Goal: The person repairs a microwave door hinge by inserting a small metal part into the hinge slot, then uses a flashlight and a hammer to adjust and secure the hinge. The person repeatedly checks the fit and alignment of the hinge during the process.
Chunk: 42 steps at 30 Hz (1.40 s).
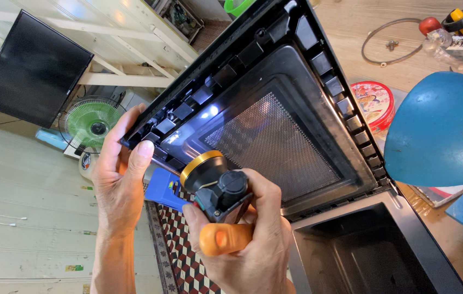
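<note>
Head view: the microwave door [275, 136] stands swung open, its inner side up, a black frame with a mesh window in the middle. The oven cavity [367, 250] shows dark at the lower right.

The left hand [120, 174] grips the door's outer edge at its far left corner, thumb pressed on the black frame, fingers curled behind it.

The right hand [248, 239] is closed around two things at once: a small black torch [215, 179] with a gold ring round its lens, lying against the lower edge of the door and aimed at the frame, and an orange tool handle [226, 238] tucked under the thumb. A bright spot of light falls on the frame just above the mesh.

Under the hands lies a blue card [163, 188] on a checkered mat [182, 256].

On the bench to the right sit a round red tin [374, 103], near the door's right edge, and a blue lamp shade [441, 130] beside it. A wire ring [392, 41] lies toward the bench's far edge.

On the floor at left stand a green fan [90, 122] and a dark flat screen [33, 68].
</note>
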{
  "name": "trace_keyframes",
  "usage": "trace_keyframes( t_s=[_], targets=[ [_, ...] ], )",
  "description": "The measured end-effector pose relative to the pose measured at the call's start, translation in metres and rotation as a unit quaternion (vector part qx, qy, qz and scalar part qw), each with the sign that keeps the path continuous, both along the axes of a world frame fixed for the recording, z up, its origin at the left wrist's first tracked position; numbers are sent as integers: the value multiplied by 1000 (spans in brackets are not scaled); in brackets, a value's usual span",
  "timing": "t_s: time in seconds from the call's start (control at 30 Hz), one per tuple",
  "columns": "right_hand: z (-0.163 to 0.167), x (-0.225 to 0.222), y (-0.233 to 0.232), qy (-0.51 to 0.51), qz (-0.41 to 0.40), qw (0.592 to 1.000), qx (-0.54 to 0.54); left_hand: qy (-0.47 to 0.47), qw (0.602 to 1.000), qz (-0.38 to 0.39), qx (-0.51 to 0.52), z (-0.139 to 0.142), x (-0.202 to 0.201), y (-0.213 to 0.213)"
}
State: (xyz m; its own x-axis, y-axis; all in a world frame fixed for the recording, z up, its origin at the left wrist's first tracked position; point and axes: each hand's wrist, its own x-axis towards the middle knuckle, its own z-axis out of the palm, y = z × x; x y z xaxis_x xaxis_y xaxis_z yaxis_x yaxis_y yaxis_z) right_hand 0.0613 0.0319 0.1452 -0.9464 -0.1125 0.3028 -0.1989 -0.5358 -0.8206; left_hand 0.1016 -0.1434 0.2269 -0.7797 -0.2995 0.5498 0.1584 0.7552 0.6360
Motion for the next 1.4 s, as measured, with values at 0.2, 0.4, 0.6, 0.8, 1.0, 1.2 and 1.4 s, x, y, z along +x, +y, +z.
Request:
trace_keyframes(
  t_s=[0.2,0.4,0.6,0.8,1.0,1.2,1.4],
  targets=[
    [9,-3,5,48,-7,999,11,1,1000,16,12,-2,0,1],
    [21,-2,16,101,-114,985,80,-9,999,49,19,-4,2,-3],
    [20,-9,24,141,-111,979,94,-6,998,50,28,-5,4,-1],
    [20,-8,26,161,-72,980,92,-15,997,73,0,-5,7,-1],
    [18,-5,23,148,-53,982,106,-10,999,49,14,-2,10,-4],
    [12,-12,22,159,-67,984,49,-52,993,100,26,31,4,-7],
    [13,-15,22,164,-85,981,63,-88,994,56,-38,39,-10,0]
  ],
)
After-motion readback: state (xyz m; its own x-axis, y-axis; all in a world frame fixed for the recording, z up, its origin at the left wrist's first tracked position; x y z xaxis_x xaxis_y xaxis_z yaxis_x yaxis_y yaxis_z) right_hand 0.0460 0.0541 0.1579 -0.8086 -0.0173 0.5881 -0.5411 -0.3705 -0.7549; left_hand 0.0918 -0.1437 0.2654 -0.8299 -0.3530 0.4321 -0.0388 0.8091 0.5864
